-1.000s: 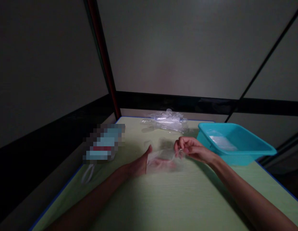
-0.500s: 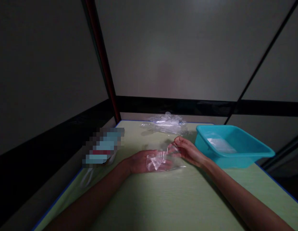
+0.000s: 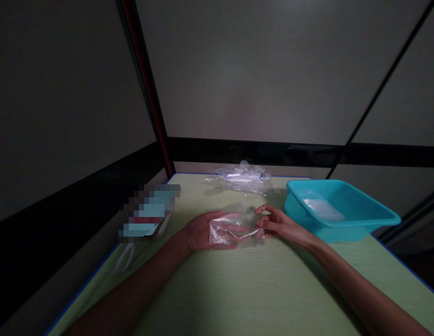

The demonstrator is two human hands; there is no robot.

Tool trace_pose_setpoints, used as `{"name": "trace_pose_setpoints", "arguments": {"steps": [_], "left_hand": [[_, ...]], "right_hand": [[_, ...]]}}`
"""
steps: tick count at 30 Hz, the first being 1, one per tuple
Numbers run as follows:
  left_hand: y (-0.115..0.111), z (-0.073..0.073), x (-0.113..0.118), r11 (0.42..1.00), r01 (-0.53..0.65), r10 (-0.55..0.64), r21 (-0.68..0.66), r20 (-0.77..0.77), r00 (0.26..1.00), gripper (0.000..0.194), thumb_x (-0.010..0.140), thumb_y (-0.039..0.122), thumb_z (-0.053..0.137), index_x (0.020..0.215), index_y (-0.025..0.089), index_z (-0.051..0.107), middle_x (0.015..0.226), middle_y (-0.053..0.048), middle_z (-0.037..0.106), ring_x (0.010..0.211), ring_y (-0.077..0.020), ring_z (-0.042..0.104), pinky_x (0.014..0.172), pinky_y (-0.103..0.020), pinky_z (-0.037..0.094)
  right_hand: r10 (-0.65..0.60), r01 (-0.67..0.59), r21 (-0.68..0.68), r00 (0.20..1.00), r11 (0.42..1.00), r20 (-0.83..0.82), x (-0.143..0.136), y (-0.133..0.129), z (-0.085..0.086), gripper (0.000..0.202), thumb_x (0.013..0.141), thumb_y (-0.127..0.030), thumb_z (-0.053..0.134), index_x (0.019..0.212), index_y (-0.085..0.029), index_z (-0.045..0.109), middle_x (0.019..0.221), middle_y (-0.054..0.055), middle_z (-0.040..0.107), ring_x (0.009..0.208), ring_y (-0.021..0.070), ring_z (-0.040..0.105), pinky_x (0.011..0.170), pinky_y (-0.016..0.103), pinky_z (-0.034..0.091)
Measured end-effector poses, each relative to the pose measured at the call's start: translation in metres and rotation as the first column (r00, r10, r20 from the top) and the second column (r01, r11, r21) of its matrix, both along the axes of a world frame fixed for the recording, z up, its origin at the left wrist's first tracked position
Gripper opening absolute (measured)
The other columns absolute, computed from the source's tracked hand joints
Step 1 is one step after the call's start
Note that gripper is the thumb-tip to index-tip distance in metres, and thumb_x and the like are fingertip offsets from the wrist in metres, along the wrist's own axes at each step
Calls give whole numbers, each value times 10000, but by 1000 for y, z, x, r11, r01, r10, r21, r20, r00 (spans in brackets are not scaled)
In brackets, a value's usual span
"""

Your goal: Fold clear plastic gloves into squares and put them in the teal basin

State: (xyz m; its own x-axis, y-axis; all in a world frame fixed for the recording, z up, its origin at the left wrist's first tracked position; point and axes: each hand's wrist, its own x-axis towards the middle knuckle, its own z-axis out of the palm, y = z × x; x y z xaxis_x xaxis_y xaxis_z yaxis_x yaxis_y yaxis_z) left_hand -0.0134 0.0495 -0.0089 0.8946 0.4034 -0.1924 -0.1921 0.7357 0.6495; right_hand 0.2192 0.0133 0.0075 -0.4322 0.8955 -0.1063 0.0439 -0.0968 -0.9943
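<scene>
A clear plastic bag [image 3: 234,235] lies across the fingers of my left hand [image 3: 199,231]. That hand is palm up with its fingers spread, showing through the film; I cannot tell whether they are inside the bag or beneath it. At the bag's right edge is my right hand [image 3: 278,224], its index finger and thumb apart and the lower fingers bent beside the film. Some of those fingertips seem to touch the edge.
A turquoise plastic basin [image 3: 343,231] with clear packets [image 3: 324,210] inside stands at the right. Crumpled clear plastic bags [image 3: 243,179] lie at the back of the pale green table [image 3: 217,289]. On the left is a blurred-out phone-like object [image 3: 150,214] with a white strap [image 3: 124,259].
My right fingers have parted from a pinch at the bag's upper edge and moved slightly lower. The bag lies flatter over my left fingers, which are more spread.
</scene>
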Motion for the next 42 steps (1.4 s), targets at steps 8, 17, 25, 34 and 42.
{"name": "trace_pose_setpoints", "arguments": {"steps": [8,17,25,34,42], "left_hand": [[1,0,2,1000,9,-10,17,35,999,543,811,353,383,1282,119,249,1143,-164,517,1020,-280,512,887,-439,281],[8,3,-1,987,-155,156,47,-10,988,471,798,217,421,1241,100,313,1097,-146,551,1052,-240,495,873,-364,328],[9,6,10,785,-552,600,280,-127,790,588,704,49,499,1247,96,279,1250,-177,409,1085,-204,469,927,-303,314],[26,-7,3,257,-400,889,880,-53,454,628,640,89,455,1249,145,312,1241,-110,430,1144,-181,399,906,-277,340],[20,-13,-10,137,-85,976,987,-119,183,412,603,83,482,1005,168,504,597,39,505,576,-127,479,613,-247,381]], "right_hand": [[105,-107,117,994,987,30,-5,-1,-14,314,681,-227,583,856,-201,323,650,-30,592,575,122,588,498,231,389],[106,-107,68,994,992,17,-5,-1,-16,354,658,-263,605,842,-214,307,657,-26,587,593,140,596,529,261,434],[42,-90,252,981,964,191,-7,-6,-8,219,687,-163,544,830,-193,381,668,-17,554,600,123,557,523,239,418],[-175,-28,444,896,895,408,-6,-5,-9,221,698,-144,468,916,-154,501,674,14,582,579,132,531,504,240,398],[-316,115,501,887,858,338,-10,12,-23,210,683,-176,484,890,-146,489,628,-1,567,533,117,510,468,216,382]]}}
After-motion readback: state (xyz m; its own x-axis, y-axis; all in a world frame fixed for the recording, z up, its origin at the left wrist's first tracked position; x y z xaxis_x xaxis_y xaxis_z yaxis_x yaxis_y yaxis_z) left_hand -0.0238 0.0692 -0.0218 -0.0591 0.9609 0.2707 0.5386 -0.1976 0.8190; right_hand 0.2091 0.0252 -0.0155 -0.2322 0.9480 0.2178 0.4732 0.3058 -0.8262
